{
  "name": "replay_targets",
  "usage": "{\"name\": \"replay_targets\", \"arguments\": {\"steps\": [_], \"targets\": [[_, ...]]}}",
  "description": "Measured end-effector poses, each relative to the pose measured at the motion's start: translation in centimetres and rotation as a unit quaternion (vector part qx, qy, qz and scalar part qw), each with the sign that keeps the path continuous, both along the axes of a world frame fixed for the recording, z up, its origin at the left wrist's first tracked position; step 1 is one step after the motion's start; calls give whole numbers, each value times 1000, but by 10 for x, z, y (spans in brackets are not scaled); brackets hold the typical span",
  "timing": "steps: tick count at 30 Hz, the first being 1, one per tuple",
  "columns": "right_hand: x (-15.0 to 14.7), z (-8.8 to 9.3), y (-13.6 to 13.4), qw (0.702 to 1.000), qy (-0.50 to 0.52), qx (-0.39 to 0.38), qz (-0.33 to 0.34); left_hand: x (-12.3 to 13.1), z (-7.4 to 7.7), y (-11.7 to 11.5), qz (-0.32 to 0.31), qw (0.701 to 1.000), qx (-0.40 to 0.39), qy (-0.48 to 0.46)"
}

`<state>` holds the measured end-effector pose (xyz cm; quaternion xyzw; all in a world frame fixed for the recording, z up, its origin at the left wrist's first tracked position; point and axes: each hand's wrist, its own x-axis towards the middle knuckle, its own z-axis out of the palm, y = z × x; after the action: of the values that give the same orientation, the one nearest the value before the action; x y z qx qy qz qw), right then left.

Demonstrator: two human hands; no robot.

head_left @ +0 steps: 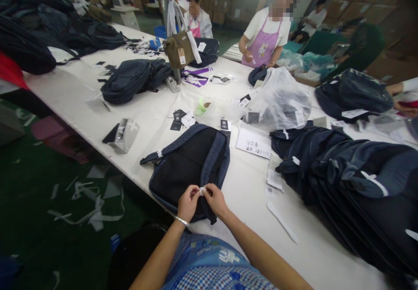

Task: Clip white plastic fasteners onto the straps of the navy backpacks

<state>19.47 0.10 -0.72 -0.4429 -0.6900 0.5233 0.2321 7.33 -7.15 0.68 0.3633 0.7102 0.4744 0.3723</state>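
A dark navy backpack [183, 168] lies on the white table in front of me with its straps facing up. My left hand [189, 200] and my right hand [214, 198] meet over its near end, at the right shoulder strap [214, 157]. Between their pinched fingertips is a small white strip [202, 191] wrapped at the strap; each hand grips a side of it. Another white strip [160, 153] is around the left strap. Just beyond the backpack lie several black and white tags [179, 118].
A tape dispenser [123, 136] stands to the left, near the table edge. Stacked navy backpacks [346, 168] fill the right side. A handwritten card [253, 141] and a clear plastic bag [281, 98] lie beyond. A person in a pink apron [265, 42] stands across the table.
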Motion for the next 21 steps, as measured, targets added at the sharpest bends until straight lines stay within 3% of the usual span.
{"name": "replay_targets", "arguments": {"steps": [3,6,8,10,15,21], "targets": [[-4,0,1,996,18,-85,-28,3,-10,2,56,990,27,-123],[-9,-3,2,981,31,-182,-51,8,-15,2,141,956,52,-253],[-9,-4,3,978,30,-199,-61,9,-15,0,171,930,61,-318],[-7,-3,3,984,29,-166,-55,6,-13,-1,170,921,47,-347],[1,8,3,998,54,-31,-13,-5,0,-3,131,947,-10,-292],[4,11,1,997,68,-27,10,-4,7,-3,72,986,-7,-149]]}}
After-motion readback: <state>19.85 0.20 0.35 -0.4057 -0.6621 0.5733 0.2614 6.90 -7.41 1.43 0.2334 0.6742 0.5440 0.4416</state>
